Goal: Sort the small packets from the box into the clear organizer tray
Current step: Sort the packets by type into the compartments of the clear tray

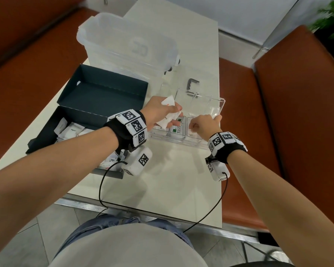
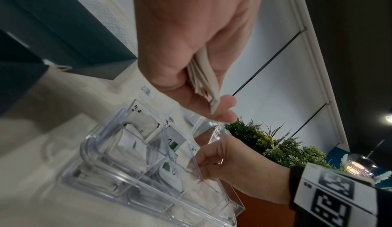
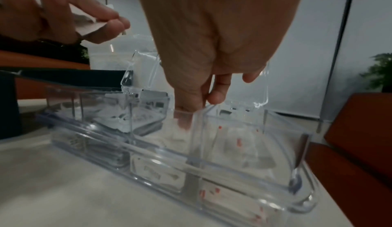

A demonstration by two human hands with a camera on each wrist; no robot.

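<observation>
Left hand (image 1: 158, 112): my fingers and thumb pinch a small stack of white packets (image 1: 169, 110) above the tray's left end; exact count hidden.
Right hand (image 1: 204, 125): curled, fingertips (image 3: 218, 94) on a clear divider at the tray's right side.
Tray (image 1: 221, 105): one, clear, under both hands; its near compartments hold packets, one with green print (image 1: 177, 130).
Box (image 1: 96, 105): one, dark, left of my left hand; loose white packets inside.
Bin (image 1: 127, 43): one, translucent, beyond my hands.

Head view bright w/ wide-angle edge warp; both wrist views dimmer, blurry, close-up defocus.
</observation>
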